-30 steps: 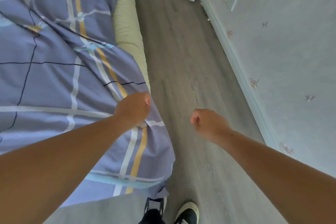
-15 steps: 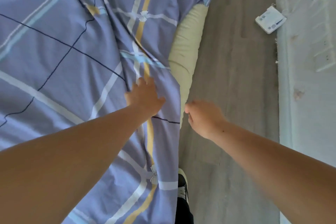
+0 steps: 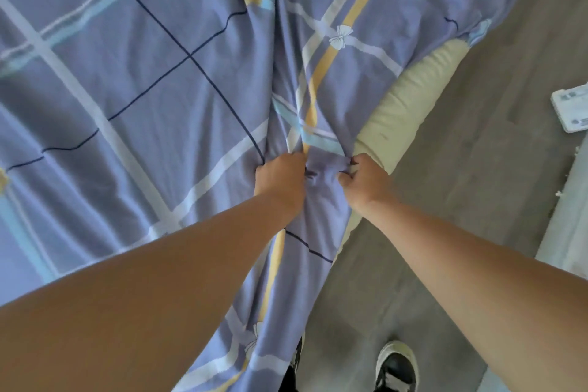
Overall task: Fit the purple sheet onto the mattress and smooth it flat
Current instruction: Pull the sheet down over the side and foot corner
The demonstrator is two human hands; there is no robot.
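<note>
The purple sheet [image 3: 152, 79], checked with white, yellow and dark lines, covers most of the bed and hangs over its near side. A strip of the pale yellow mattress [image 3: 404, 111] edge shows bare at the right. My left hand [image 3: 280, 180] and my right hand [image 3: 362, 180] both grip a bunched fold of the sheet at the mattress edge, a short gap of cloth between them. Creases fan out from that fold up across the bed.
Grey wooden floor [image 3: 471, 169] runs along the bed's right side. A white flat device [image 3: 572, 111] lies on the floor near the wall's baseboard [image 3: 563, 232]. My black and white shoes [image 3: 394, 366] stand on the floor below my right arm.
Both hands moved forward onto the sheet and closed on it; before, the left hand lay on the cloth and the right hung free beside the bed. The view swung left over the bed.
</note>
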